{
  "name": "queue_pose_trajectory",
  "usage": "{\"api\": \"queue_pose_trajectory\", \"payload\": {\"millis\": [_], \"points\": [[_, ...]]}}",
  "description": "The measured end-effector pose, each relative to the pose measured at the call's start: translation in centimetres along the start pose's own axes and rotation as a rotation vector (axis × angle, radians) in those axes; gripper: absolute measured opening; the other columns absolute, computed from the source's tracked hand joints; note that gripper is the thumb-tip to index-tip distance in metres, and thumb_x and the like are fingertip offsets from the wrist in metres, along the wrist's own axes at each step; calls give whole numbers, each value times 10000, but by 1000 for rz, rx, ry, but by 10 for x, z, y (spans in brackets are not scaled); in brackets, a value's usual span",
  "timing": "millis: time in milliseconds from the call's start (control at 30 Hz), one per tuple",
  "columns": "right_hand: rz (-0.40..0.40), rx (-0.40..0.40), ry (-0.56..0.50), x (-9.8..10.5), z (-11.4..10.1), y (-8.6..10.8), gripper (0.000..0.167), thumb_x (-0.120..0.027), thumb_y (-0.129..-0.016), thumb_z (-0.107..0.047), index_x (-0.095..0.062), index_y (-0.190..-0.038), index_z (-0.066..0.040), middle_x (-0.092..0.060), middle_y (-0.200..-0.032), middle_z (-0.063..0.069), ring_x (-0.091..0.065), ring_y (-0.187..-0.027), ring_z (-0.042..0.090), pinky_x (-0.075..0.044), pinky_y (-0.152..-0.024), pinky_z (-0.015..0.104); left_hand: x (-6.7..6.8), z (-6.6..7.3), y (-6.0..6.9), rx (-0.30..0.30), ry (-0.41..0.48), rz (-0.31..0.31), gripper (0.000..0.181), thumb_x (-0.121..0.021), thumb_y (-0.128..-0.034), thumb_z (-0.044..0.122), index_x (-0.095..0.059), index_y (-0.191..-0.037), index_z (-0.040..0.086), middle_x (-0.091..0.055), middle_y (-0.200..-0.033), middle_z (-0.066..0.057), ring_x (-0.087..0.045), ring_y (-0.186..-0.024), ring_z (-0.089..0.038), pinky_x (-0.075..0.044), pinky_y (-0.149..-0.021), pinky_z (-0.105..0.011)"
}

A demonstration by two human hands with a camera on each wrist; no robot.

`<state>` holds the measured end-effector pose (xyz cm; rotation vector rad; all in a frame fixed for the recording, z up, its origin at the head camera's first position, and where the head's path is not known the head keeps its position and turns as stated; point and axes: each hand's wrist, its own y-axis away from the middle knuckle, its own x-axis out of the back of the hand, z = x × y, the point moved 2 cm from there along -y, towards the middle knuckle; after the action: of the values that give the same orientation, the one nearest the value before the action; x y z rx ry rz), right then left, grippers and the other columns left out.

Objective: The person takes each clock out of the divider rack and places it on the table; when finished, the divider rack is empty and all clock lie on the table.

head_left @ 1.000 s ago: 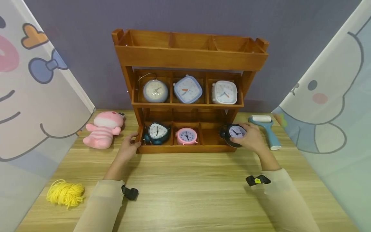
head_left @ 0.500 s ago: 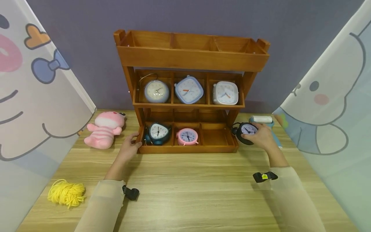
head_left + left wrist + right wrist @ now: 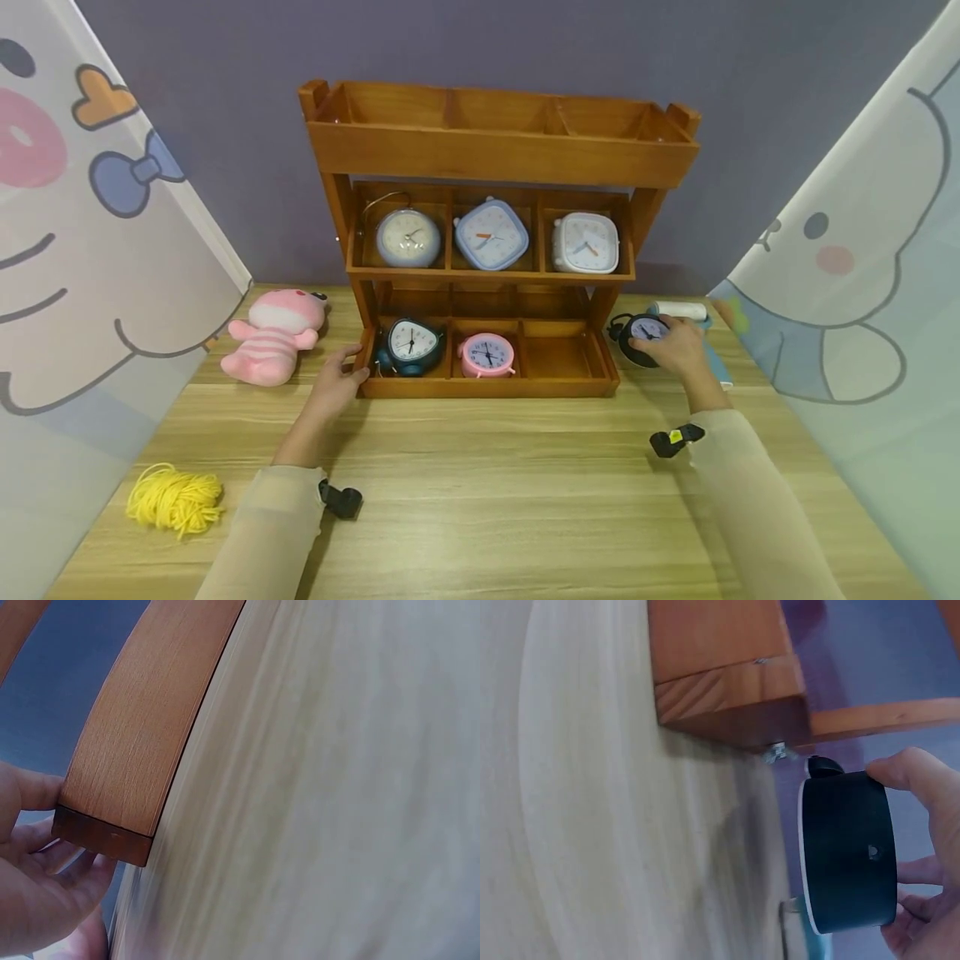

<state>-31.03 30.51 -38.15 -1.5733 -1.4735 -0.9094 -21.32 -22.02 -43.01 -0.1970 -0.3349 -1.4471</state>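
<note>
A black twin-bell alarm clock (image 3: 646,332) with a pale dial is held in my right hand (image 3: 680,345), beside the right end of a brown wooden shelf (image 3: 487,388). In the right wrist view the thumb and fingers grip the clock's black casing (image 3: 849,851), which is apart from the shelf. My left hand (image 3: 335,382) holds the shelf's lower left corner, thumb on one face and fingers at the end (image 3: 112,844). The lower tier holds a dark teal alarm clock (image 3: 412,342) at left and a pink alarm clock (image 3: 487,354) in the middle; its right compartment (image 3: 557,354) is bare.
On the middle tier sit a round grey-blue clock (image 3: 408,239), a light blue clock (image 3: 491,237) and a white clock (image 3: 587,243). A pink plush toy (image 3: 272,337) and yellow cord (image 3: 176,500) lie at left. Behind my right hand lies a blue-handled lint roller (image 3: 681,312).
My right hand has lifted the black clock from the lower tier's right compartment and carried it right, past the shelf's end. The left hand keeps its place on the shelf.
</note>
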Motion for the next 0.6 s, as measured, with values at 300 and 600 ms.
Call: {"api": "queue_pose_trajectory", "payload": {"millis": [300, 600], "points": [[56, -21, -33, -19, 12, -17, 847, -716, -835, -372, -381, -1355, 206, -304, -1335, 471, -280, -1193, 611, -286, -961, 613, 1, -3, 0, 13, 18, -11, 526, -464, -1001, 38, -286, -1491, -34, -280, -1445, -321, -436, -1219, -437, -494, -731, -329], [35, -43, -36, -29, 17, -31, 863, -697, -846, -400, -359, -1388, 180, -304, -1338, 470, -254, -1223, 608, -279, -978, 612, 0, -3, 0, 8, 30, -13, 526, -466, -1004, 28, -279, -1490, -46, -275, -1451, -319, -428, -1233, -438, -461, -868, -417]]}}
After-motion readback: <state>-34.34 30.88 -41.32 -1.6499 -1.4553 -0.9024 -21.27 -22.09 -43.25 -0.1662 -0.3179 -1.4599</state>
